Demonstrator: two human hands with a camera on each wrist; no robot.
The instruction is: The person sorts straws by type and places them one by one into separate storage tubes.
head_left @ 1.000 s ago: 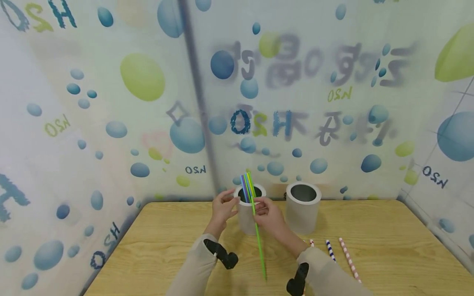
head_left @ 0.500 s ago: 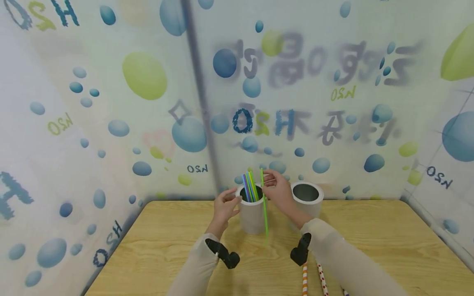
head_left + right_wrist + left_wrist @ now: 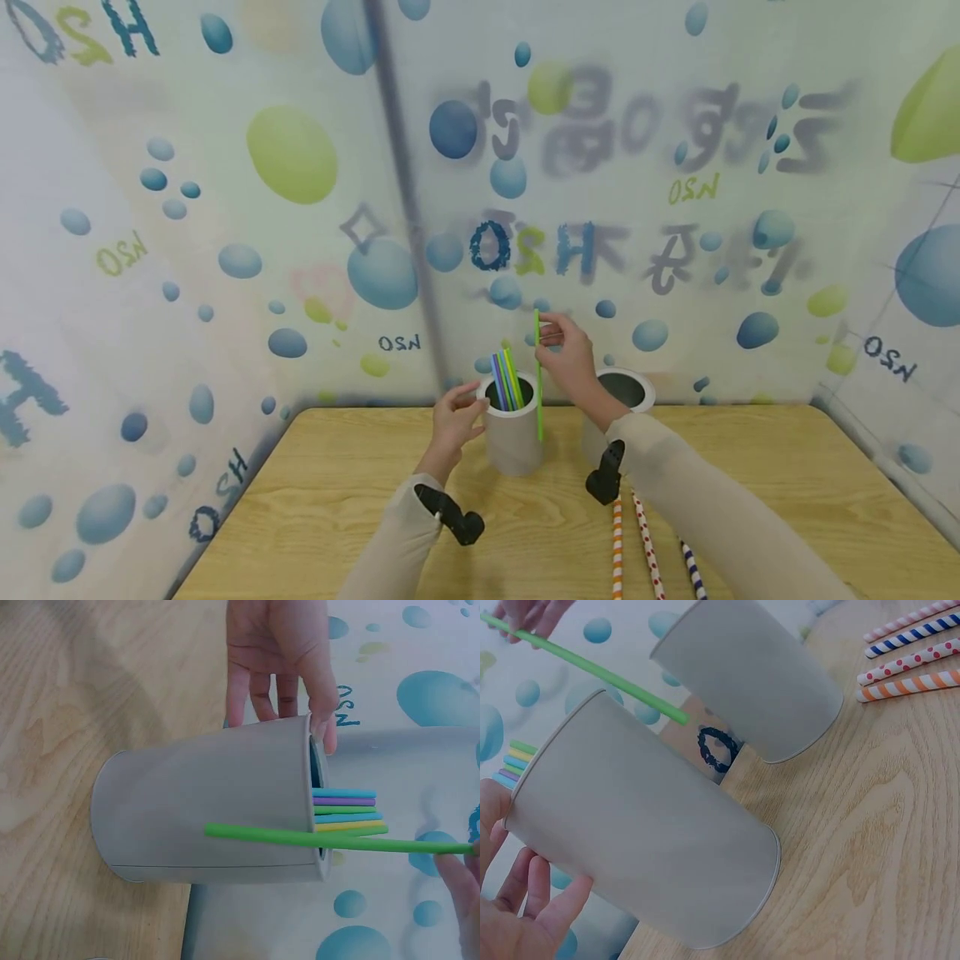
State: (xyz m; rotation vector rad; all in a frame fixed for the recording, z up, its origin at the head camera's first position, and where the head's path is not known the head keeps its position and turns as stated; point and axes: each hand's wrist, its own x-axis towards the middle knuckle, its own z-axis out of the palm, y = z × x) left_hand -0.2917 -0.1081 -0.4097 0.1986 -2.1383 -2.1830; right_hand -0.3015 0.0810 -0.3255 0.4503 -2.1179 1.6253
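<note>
My right hand point(image 3: 567, 353) pinches a plain green drinking straw point(image 3: 539, 392) near its top. The straw hangs nearly upright beside the right side of the left light-grey container point(image 3: 513, 442), its lower end below the rim. Several plain coloured straws point(image 3: 345, 808) in blue, purple, green and yellow lean inside that container, their tops above the rim. My left hand point(image 3: 453, 425) holds the container's left side, with the thumb at the rim and fingertips on the wall point(image 3: 641, 817). Another light-grey container point(image 3: 628, 392) stands to the right, partly behind my right wrist.
On the wooden table point(image 3: 337, 500), several patterned paper straws lie at the front right: orange-striped point(image 3: 617, 550), red-dotted point(image 3: 648, 550), blue-striped point(image 3: 693, 571) and pink-striped point(image 3: 907, 621). My right sleeve hides some of them in the head view. A printed curtain point(image 3: 300, 250) hangs behind the table.
My right hand has risen with the green straw, whose lower end has lifted from low over the table to beside the container. My left hand has stayed at the container.
</note>
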